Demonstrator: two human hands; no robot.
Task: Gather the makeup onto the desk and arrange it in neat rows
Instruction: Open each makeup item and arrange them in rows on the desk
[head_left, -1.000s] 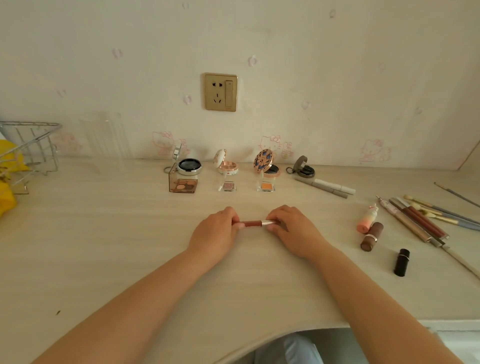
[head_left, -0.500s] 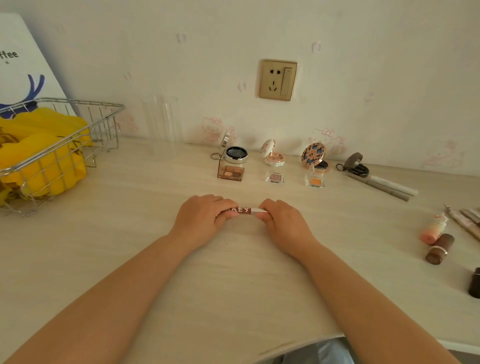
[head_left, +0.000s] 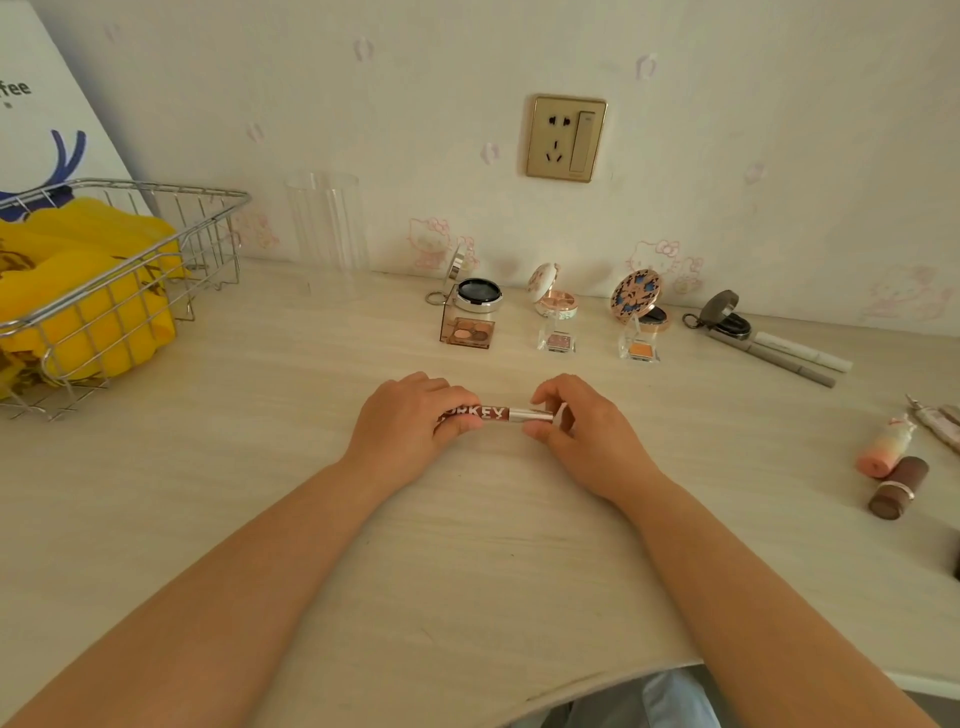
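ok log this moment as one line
left hand: grips lip tube | right hand: grips its silver cap end | tube: horizontal, low over desk

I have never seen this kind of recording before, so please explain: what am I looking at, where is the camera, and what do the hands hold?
There is no machine here. A person wears one wide-angle camera on the head, looking forward and down, so you see their own two arms from above.

The left hand and the right hand hold a reddish-brown lip tube with a silver cap, lying crosswise just above the desk. Each hand's fingers pinch one end.

Near the wall stand three open compacts, with three small eyeshadow pots in a row in front. Right of them lie a small open case and two grey pens. At the right edge lie a peach bottle and a brown lipstick. On the left stands a wire basket with something yellow inside.
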